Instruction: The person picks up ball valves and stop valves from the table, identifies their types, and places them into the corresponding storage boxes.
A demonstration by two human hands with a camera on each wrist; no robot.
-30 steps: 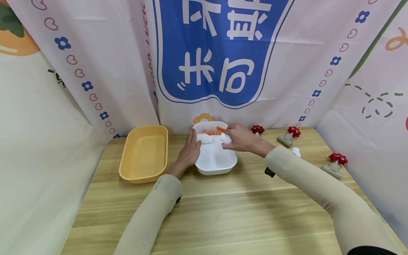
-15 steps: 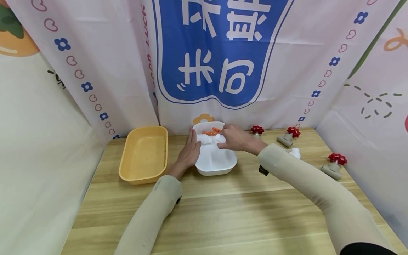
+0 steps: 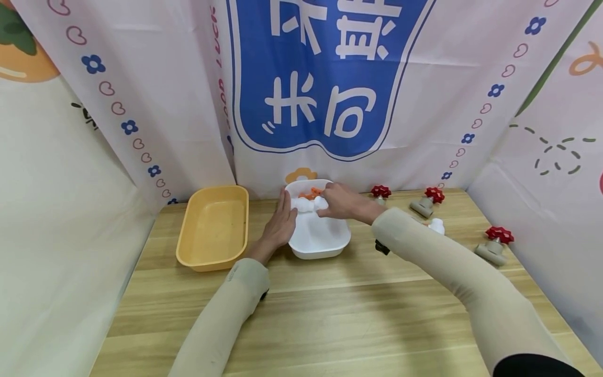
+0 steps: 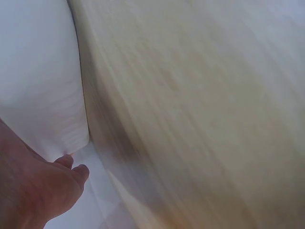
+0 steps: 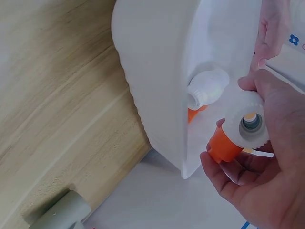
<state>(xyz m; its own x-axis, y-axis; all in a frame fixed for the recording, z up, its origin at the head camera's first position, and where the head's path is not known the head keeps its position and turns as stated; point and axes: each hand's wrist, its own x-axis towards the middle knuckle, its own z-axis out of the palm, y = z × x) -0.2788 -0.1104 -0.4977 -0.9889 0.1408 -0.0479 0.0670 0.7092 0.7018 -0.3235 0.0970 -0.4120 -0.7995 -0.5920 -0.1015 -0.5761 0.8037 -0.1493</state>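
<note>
My left hand [image 3: 279, 225] rests along the left side of a white tub [image 3: 320, 238], fingers straight against its wall. In the left wrist view, that hand [image 4: 40, 193] shows beside the white wall. Over the tub's far right part, my right hand [image 3: 346, 201] holds a white plastic pipe valve with an orange handle [image 5: 224, 145], thumb and fingers curled round it. Its round open end [image 5: 233, 117] faces the right wrist camera. Another white valve with orange [image 5: 209, 87] lies inside the tub, partly cut off by the wall in that view.
A yellow tub [image 3: 212, 230] stands on the left. At the right are grey valves with red handwheels, one by the table's right edge [image 3: 492, 251], one farther back [image 3: 422, 207]. A white fitting [image 3: 437, 225] lies beyond my right sleeve. A printed cloth [image 3: 320, 165] hangs behind.
My right hand has shifted left within the tub, bringing the held valve closer to the other one. My left hand has stayed in place.
</note>
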